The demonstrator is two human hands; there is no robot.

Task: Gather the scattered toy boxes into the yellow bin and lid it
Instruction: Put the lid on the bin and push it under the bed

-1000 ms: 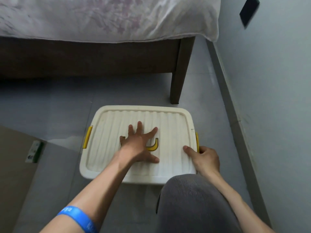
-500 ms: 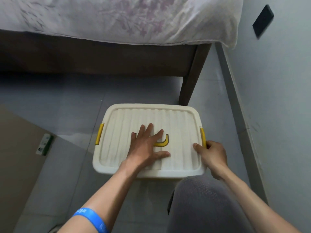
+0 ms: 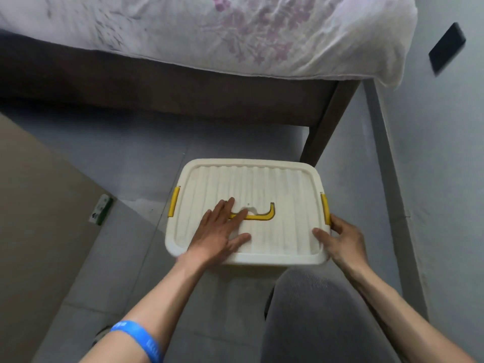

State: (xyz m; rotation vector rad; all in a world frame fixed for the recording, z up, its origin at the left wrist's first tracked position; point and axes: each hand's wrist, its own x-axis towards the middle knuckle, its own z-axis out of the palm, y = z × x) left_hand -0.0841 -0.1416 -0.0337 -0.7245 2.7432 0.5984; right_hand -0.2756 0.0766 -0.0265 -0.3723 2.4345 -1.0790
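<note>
Down on the grey floor tiles (image 3: 146, 163), just before the dark wooden bed leg (image 3: 324, 127), sits the bin with its cream ribbed lid (image 3: 285, 195) on top. Its left hand (image 3: 222, 231) lies flat on the lid, fingers straight and spread, fingertips over one end of the yellow carry handle (image 3: 262, 215). At the lid's right edge the right hand (image 3: 343, 241) curls round the rim, thumb on top, fingers beside the yellow side latch (image 3: 325, 212). Another yellow latch (image 3: 174, 201) shows on the left side. A blue wristband (image 3: 141, 339) circles the left forearm, and a grey-clad knee (image 3: 322, 315) fills the foreground beneath a floral bedsheet (image 3: 235, 32).
</note>
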